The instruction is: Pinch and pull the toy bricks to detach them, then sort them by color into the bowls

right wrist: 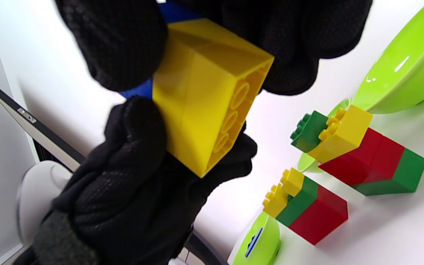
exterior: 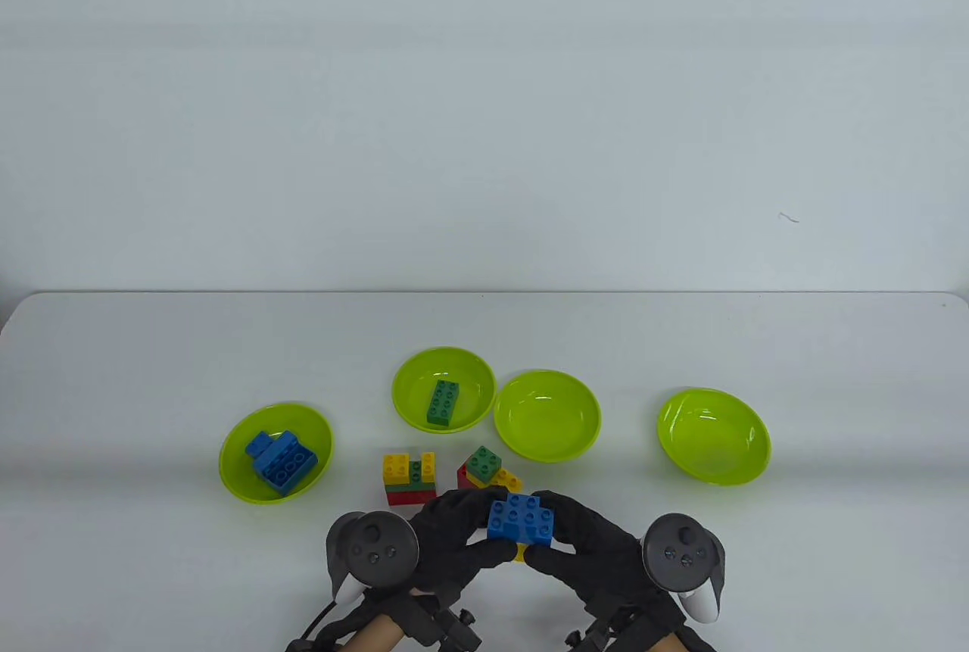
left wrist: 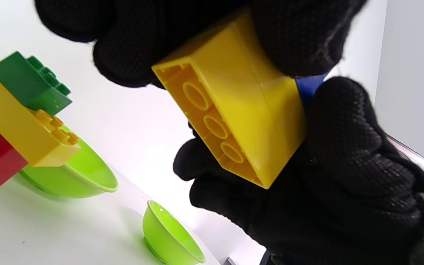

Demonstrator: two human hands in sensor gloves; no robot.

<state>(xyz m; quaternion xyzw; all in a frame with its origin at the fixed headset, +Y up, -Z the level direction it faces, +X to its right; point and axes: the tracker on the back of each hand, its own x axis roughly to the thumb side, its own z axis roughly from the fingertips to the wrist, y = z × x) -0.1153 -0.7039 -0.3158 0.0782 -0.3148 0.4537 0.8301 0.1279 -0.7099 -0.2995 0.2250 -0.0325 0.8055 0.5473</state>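
Both hands meet at the near edge of the desk — the left hand and right hand each clamped on a blue brick stacked on a yellow brick (studs up). Just beyond stand two mixed stacks; four green bowls lie farther out — the leftmost holding blue pieces.
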